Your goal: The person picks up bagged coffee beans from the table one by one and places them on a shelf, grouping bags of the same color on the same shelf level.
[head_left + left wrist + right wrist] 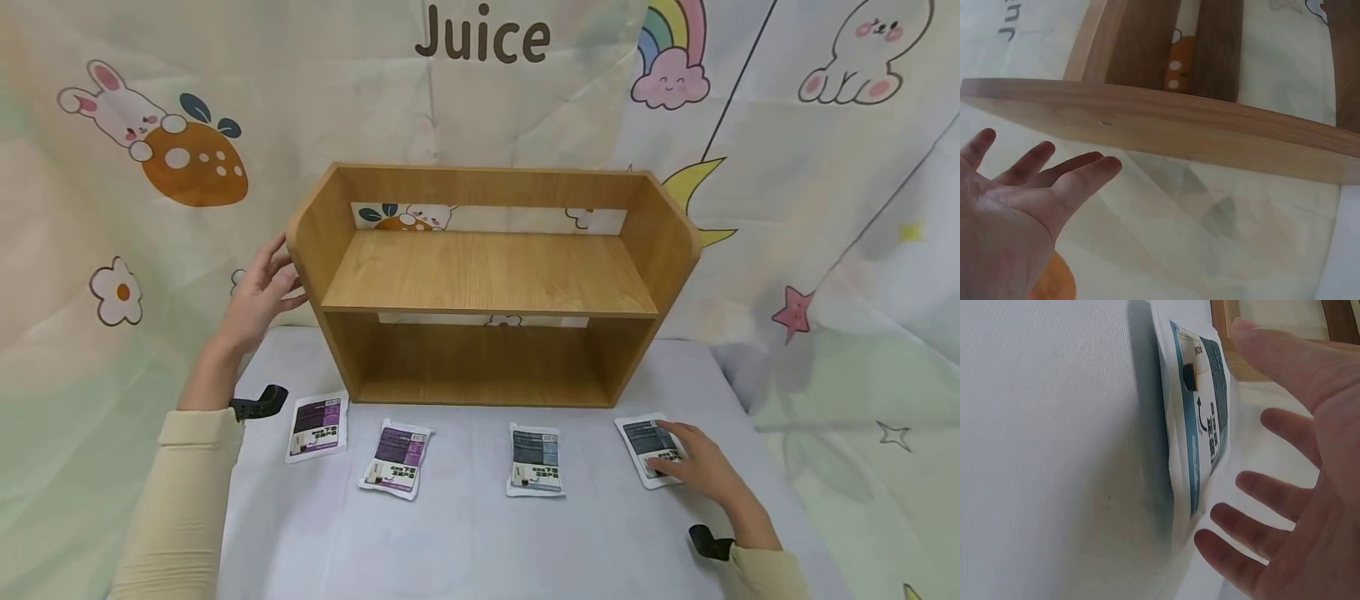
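Note:
A two-tier wooden shelf (491, 275) stands open-fronted at the back of the white table (465, 533). My left hand (258, 287) is beside its left side panel (1166, 122) with fingers straight; in the left wrist view the fingertips (1100, 169) sit just short of the wood. Several flat sachets lie in a row before the shelf: two purple ones (317, 427) (397, 458) and a blue-grey one (536, 460). My right hand (701, 467) lies flat with spread fingers (1260, 487) over the rightmost blue-grey sachet (645, 437) (1200, 425), not gripping it.
A cartoon-printed cloth (825, 250) hangs behind and drapes both sides of the table. Both shelf tiers hold nothing. Black wrist mounts (258, 402) (708, 542) show at my cuffs. The table's front half is bare cloth.

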A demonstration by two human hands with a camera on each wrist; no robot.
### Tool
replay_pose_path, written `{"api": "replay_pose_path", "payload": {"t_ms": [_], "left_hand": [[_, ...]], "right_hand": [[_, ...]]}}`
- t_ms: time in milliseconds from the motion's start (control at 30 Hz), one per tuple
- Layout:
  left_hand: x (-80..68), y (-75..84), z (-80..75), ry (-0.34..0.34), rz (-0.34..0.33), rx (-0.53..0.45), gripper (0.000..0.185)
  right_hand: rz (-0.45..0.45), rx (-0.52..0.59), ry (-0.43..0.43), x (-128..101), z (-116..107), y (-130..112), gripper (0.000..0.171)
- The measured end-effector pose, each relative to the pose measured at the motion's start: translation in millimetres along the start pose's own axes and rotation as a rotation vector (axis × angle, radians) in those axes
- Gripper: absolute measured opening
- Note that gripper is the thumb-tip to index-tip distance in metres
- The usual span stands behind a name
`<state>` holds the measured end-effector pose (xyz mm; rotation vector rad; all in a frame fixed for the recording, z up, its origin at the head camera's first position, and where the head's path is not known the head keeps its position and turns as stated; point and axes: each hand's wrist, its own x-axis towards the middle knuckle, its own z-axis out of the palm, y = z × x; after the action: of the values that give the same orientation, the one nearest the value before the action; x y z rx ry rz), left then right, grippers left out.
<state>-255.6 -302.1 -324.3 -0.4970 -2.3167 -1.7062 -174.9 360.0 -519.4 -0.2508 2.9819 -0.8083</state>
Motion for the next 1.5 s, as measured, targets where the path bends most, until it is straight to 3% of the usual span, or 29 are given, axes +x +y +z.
{"api": "replay_pose_path", "payload": {"t_ms": [133, 233, 433, 667, 933, 1300, 1500], "left_hand": [[22.0, 12.6, -3.5, -0.033, 0.032, 0.012, 0.057], [34.3, 17.4, -7.1, -0.049, 0.018, 0.039, 0.058], [43.6, 21.5, -12.8, -0.077, -0.014, 0.089, 0.061], [60.0, 26.5, -11.6, -0.098, 0.021, 0.095, 0.055], [63.1, 25.6, -13.2, -0.149, -0.014, 0.097, 0.056], [66.6, 33.0, -12.1, -0.153, -0.04, 0.077, 0.057], [63.8, 29.6, -8.6, -0.166, -0.041, 0.06, 0.057]], "right_hand": [[0.019, 0.016, -0.006, 8, 1, -1, 0.08], [0.026, 0.043, -0.001, 15, 2, 1, 0.081], [0.015, 0.053, 0.004, 22, 9, 8, 0.083], [0.077, 0.06, -0.018, 20, 18, 12, 0.095], [0.076, 0.064, -0.022, 17, 20, 9, 0.098], [0.165, 0.221, -0.06, 22, 25, -1, 0.102], [0.207, 0.26, -0.078, 23, 26, -12, 0.104]]}}
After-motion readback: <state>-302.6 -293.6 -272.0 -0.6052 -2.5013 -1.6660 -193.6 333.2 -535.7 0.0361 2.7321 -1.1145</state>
